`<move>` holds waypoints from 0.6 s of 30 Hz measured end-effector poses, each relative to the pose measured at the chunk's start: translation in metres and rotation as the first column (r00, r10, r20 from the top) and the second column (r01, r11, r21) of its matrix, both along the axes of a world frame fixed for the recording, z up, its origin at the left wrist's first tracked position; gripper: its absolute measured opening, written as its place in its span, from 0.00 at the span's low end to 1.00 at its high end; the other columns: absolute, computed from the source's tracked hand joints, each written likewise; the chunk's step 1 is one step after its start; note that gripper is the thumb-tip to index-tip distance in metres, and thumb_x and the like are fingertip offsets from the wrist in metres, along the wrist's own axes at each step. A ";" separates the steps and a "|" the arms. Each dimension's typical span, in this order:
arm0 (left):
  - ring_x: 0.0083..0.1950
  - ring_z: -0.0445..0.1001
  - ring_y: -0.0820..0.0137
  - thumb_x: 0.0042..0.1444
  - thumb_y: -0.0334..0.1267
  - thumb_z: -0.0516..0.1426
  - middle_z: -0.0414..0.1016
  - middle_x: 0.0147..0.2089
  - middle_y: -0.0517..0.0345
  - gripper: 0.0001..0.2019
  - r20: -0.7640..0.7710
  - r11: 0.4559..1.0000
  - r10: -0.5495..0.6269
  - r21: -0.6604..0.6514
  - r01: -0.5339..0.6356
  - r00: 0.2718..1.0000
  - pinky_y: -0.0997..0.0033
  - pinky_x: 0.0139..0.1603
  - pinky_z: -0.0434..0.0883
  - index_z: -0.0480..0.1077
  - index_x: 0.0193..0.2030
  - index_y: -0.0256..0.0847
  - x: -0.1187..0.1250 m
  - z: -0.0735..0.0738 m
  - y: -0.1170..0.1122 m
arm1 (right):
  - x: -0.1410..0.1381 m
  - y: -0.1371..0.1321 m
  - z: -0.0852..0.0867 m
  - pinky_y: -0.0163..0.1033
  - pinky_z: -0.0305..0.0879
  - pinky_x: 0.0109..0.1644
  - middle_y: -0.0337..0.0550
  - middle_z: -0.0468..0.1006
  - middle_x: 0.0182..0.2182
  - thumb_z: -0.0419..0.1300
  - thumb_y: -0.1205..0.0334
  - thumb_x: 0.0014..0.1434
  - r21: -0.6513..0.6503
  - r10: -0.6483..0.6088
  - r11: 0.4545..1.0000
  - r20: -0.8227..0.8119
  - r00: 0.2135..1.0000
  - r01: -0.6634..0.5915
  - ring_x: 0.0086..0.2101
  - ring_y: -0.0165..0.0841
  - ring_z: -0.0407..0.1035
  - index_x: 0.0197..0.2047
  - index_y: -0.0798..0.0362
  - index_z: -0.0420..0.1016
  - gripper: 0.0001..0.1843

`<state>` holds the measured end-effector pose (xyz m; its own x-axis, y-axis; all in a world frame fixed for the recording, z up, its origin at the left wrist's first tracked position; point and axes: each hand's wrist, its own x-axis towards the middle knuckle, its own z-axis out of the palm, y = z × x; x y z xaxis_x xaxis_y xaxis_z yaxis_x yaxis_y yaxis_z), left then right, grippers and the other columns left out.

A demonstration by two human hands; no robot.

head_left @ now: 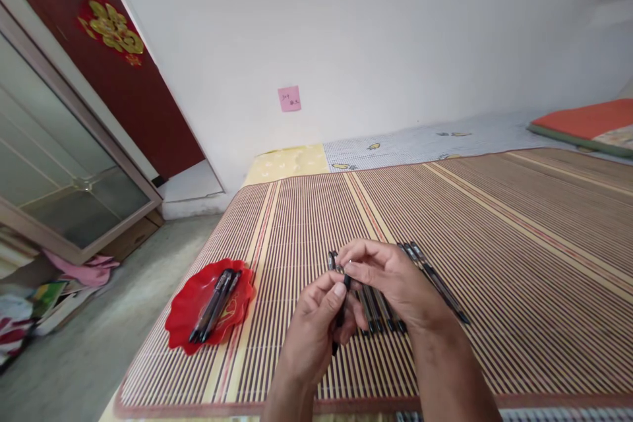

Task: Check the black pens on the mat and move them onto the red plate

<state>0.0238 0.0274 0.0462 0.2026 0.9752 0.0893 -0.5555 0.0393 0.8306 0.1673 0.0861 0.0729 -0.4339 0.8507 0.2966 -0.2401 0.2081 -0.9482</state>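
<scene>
My left hand point(324, 310) is closed round a black pen point(347, 282), its thumb pressed along the barrel. Just above, my right hand point(383, 273) is closed in a pinch at the pen's upper end; what lies between those fingertips is too small to make out. Beneath and behind both hands, several dark pens point(374, 316) lie side by side on the striped mat, partly covered by the hands. More black pens point(438, 282) lie slanted beyond my right wrist. To the left, a red scalloped dish point(182, 300) holds several black pens point(217, 303).
The bamboo mat point(297, 224) covers a bed against a white wall. A pink note point(289, 99) is stuck on the wall. An orange folded cloth point(588, 120) lies at the far right. On the left are a glass-panelled cabinet point(74, 165) and the concrete floor point(163, 264).
</scene>
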 end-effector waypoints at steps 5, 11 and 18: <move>0.17 0.57 0.82 0.64 0.44 0.62 0.75 0.23 0.60 0.12 0.001 1.000 0.023 0.005 -0.023 1.000 0.81 0.18 0.49 0.69 0.38 0.37 -0.001 0.000 0.001 | -0.001 0.001 -0.002 0.35 0.72 0.36 0.38 0.78 0.32 0.67 0.54 0.62 -0.052 -0.023 0.998 -0.008 1.000 0.022 0.31 0.28 0.73 0.38 0.50 0.80 0.08; 0.17 0.57 0.82 0.63 0.46 0.63 0.75 0.23 0.61 0.13 -0.032 0.999 0.043 0.006 -0.043 0.999 0.81 0.18 0.49 0.70 0.39 0.37 -0.001 0.001 0.001 | 0.001 0.000 -0.003 0.34 0.72 0.32 0.42 0.79 0.38 0.60 0.54 0.68 -0.007 0.121 0.993 0.026 0.992 -0.121 0.28 0.28 0.73 0.43 0.51 0.81 0.11; 0.23 0.68 0.79 0.55 0.43 0.69 0.79 0.29 0.57 0.13 -0.225 0.966 0.255 0.013 -0.258 0.941 0.81 0.24 0.61 0.72 0.37 0.37 0.000 -0.003 0.001 | -0.004 0.003 -0.006 0.33 0.69 0.33 0.38 0.75 0.32 0.66 0.54 0.63 -0.040 0.055 0.998 0.017 0.998 -0.055 0.28 0.26 0.70 0.35 0.53 0.79 0.11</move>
